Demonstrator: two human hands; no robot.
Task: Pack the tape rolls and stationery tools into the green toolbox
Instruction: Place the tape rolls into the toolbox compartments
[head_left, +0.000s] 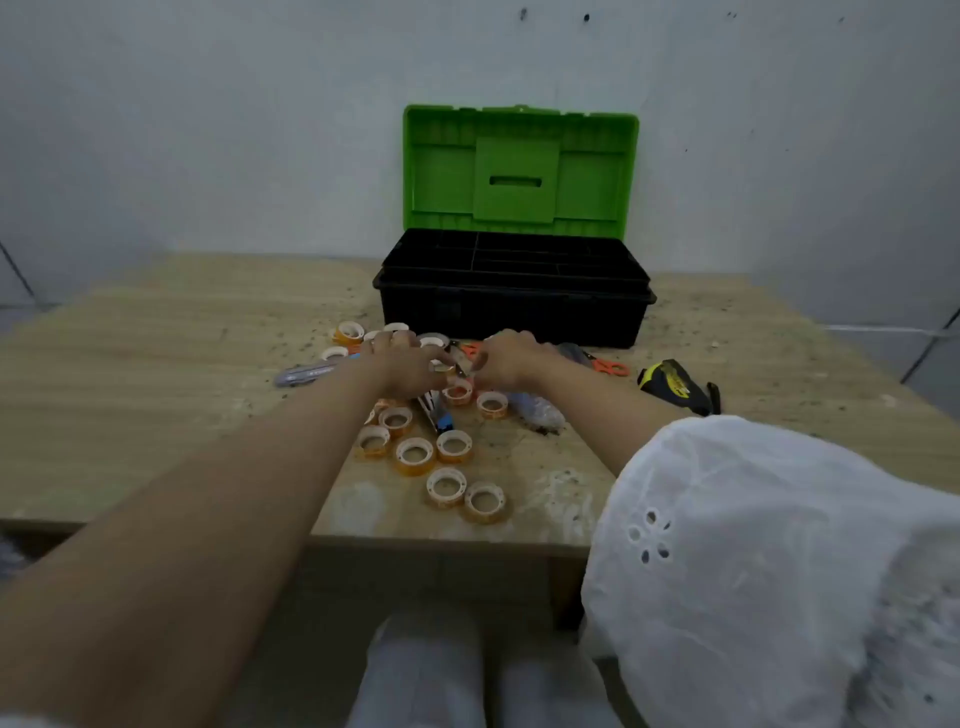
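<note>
Left hand (410, 364) and right hand (511, 364), centre of my remote head view: both lie knuckles-up and close together, with fingers bent down over the upper end of the scatter of tape rolls (414, 455). The fingertips are hidden, so I cannot tell whether either hand pinches a roll or only touches one.

The rolls, orange-tinted with white cores, lie flat on the wooden table (156, 364), spread from just above the hands down toward lower centre. The green toolbox (514, 312) stands directly above the hands in the frame, at the table's far edge by the wall. Its lid (519, 166) is raised upright and its black divided tray (519, 254) is exposed.

Among the rolls below the hands I see a blue-and-black tool (439, 415), and beside it a crumpled clear bag (535, 408). Right of the hands lie orange-handled scissors (610, 367), and further right a yellow-and-black tape measure (670, 384). A grey knife-like tool (306, 373) lies left of the hands. A white eyelet sleeve (779, 571) fills the lower right.
</note>
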